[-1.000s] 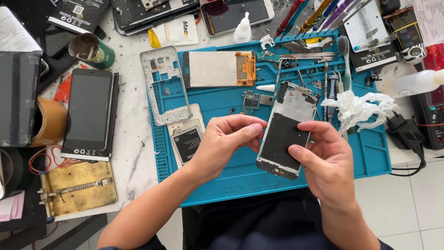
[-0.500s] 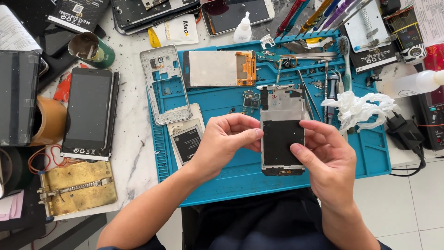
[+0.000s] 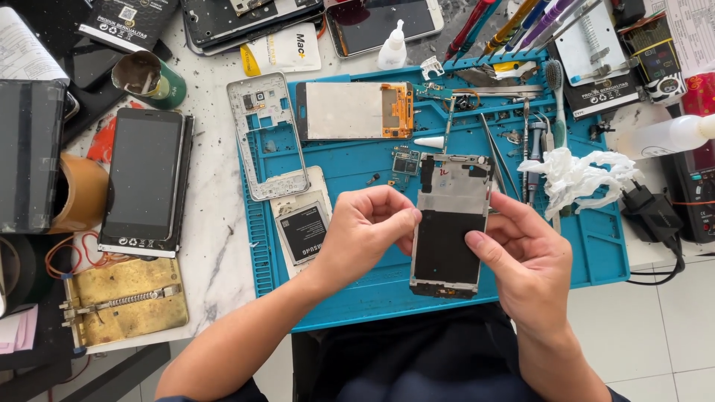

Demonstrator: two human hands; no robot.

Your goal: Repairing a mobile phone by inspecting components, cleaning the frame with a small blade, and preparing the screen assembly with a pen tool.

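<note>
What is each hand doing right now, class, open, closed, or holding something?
Left hand: closed, gripping the left edge of the phone screen frame.
Right hand: closed, gripping the same frame's right edge, thumb on its face.

The left hand [image 3: 369,231] hides the phone screen assembly's [image 3: 449,223] left edge.

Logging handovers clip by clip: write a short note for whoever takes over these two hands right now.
Left hand: pinches the left edge of the stripped phone screen frame, held above the blue mat.
Right hand: grips its right edge, thumb on the dark panel.
On the mat: white mid-frame, display panel, battery, tweezers.
Done: phone is apart.
Left: the frame is in hand, not set down.
</note>
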